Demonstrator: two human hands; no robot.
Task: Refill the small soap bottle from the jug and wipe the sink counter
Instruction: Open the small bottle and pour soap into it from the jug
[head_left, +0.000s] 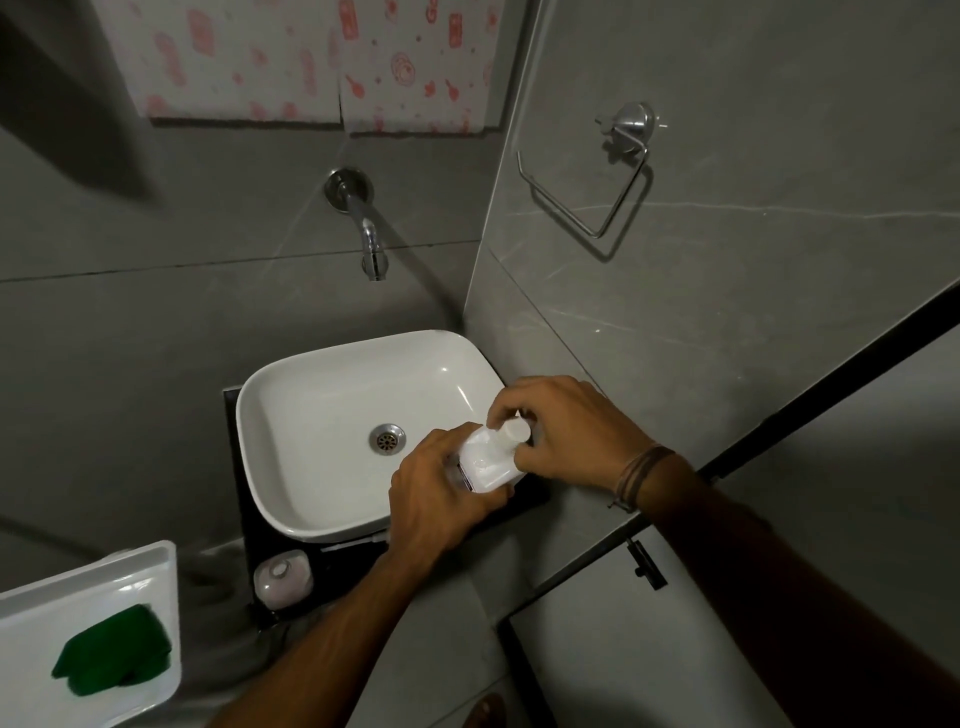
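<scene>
While our left hand (441, 499) grips the white jug (485, 460) at the sink's (291, 395) right rim, our right hand's (566, 431) fingers close around its cap (514, 430).

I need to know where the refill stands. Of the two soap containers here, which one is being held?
The white jug, gripped by the left hand at the basin's right edge, right hand at its cap. The small soap bottle stands untouched on the dark counter below the basin.
</scene>
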